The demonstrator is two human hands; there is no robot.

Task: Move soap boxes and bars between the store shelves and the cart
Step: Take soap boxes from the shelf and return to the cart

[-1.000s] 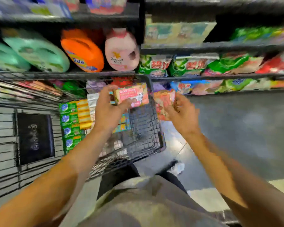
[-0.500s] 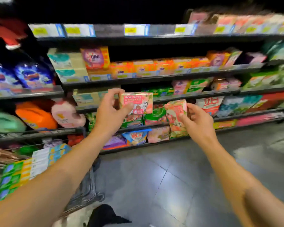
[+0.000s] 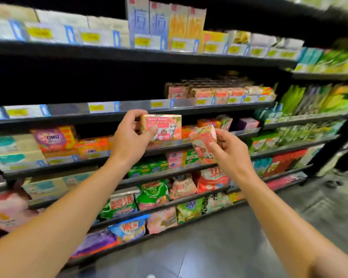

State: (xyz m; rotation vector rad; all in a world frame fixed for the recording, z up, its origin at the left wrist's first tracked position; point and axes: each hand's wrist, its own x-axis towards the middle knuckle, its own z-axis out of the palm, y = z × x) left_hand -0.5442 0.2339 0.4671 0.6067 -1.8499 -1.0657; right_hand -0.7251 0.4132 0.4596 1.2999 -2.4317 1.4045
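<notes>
My left hand point(image 3: 130, 138) grips a pink goat soap box point(image 3: 165, 126) by its left end, holding it level in front of the middle shelf point(image 3: 129, 115). My right hand point(image 3: 230, 155) holds a second pink soap box point(image 3: 204, 144), tilted, just right of and below the first. A row of similar pink soap boxes point(image 3: 209, 92) stands on that middle shelf, up and to the right of both hands. The cart is out of view.
Dark store shelves point(image 3: 141, 57) fill the view, stocked with boxed soaps, detergent boxes point(image 3: 54, 138) and bagged powder point(image 3: 153, 194). The part of the middle shelf left of the pink boxes looks dark. Grey tiled floor point(image 3: 219, 247) lies below.
Both hands rose from over the cart up to the shelves, each carrying its soap box. The view swung up and the cart dropped out of sight.
</notes>
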